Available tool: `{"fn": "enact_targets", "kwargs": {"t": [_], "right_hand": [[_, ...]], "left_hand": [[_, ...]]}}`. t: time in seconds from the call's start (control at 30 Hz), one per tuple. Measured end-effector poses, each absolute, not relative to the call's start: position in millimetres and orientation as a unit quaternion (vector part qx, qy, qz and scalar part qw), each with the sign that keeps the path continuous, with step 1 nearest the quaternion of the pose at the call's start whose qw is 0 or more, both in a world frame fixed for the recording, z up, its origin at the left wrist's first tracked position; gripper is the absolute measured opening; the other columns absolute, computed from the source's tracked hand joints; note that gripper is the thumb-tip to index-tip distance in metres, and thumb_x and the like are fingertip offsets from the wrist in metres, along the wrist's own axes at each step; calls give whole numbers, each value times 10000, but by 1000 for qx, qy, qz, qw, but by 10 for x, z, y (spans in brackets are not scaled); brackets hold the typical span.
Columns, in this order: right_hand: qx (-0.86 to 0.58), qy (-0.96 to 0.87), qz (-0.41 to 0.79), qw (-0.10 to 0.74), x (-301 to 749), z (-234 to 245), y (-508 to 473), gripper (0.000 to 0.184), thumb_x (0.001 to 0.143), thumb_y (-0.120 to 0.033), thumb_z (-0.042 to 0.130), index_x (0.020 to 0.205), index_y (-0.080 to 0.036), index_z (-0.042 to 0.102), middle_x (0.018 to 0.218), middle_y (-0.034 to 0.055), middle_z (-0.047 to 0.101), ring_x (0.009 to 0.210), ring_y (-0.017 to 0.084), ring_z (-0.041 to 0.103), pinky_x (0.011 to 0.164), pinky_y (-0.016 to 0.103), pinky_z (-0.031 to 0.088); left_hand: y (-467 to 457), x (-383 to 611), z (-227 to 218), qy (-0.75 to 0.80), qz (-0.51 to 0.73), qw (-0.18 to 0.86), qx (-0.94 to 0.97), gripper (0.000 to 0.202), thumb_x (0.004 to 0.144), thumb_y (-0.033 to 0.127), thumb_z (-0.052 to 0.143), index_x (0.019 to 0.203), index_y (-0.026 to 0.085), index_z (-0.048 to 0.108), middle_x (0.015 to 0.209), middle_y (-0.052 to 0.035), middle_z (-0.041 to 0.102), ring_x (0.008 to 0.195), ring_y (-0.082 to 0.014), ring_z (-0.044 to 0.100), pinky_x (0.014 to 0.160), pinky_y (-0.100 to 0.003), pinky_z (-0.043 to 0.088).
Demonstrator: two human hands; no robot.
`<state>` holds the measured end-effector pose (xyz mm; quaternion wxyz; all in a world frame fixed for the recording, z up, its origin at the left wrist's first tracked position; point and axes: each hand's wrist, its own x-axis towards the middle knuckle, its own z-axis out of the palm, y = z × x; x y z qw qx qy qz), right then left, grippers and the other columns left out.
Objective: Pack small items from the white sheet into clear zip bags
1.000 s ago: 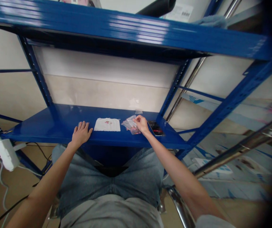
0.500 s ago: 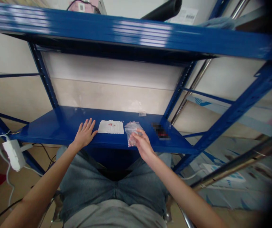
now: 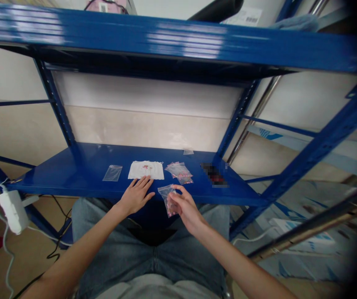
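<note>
Between the thumb and fingers of my right hand [image 3: 186, 207] is a small clear zip bag [image 3: 168, 200] with pink and red bits in its lower part, held in front of the shelf edge. My left hand [image 3: 138, 194] is open, its spread fingertips at the lower edge of a white drawstring pouch [image 3: 145, 170] that lies flat. To the left of the pouch lies a clear zip bag [image 3: 112, 173] with nothing visible inside. Right of it is a small overlapping pile of zip bags [image 3: 180, 171] with pink bits.
A blue metal shelf [image 3: 88, 162] carries these things, with an upper shelf beam [image 3: 178, 39] above. A pixelated dark object [image 3: 213, 174] lies at the right, and a small clear packet [image 3: 188, 152] near the back. A white power strip [image 3: 13, 211] hangs at the left.
My left hand has moved right to the pouch, uncovering the clear zip bag on the left. My right hand has drawn one zip bag toward me, away from the pile.
</note>
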<state>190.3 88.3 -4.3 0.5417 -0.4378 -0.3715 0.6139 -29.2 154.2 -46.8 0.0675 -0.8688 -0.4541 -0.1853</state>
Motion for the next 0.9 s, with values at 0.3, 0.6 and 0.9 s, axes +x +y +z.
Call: {"fn": "enact_targets", "kwargs": {"t": [0.3, 0.6, 0.9], "right_hand": [[-440, -394, 611, 528, 1875, -77, 848, 493, 722, -335, 807, 1133, -236, 552, 787, -13, 675, 683, 124, 640, 556, 193, 497], [-403, -490, 630, 448, 1860, -136, 852, 305, 758, -386, 759, 941, -199, 602, 705, -20, 641, 528, 119, 579, 477, 222, 483], [-408, -564, 598, 397, 1819, -138, 815, 347, 790, -538, 737, 835, -209, 636, 566, -37, 582, 396, 99, 480, 371, 202, 401]], "left_hand": [[1428, -369, -464, -458, -188, 50, -867, 570, 1030, 497, 326, 1549, 261, 357, 1607, -80, 354, 1488, -270, 317, 1204, -477, 251], [721, -189, -283, -409, -377, -324, -765, 503, 1051, 446, 277, 1438, 203, 487, 1427, -106, 580, 1305, -228, 546, 1084, -384, 425], [772, -162, -199, -358, -431, -505, -657, 380, 919, 515, 587, 847, 146, 645, 711, -25, 643, 647, -136, 599, 604, -244, 455]]}}
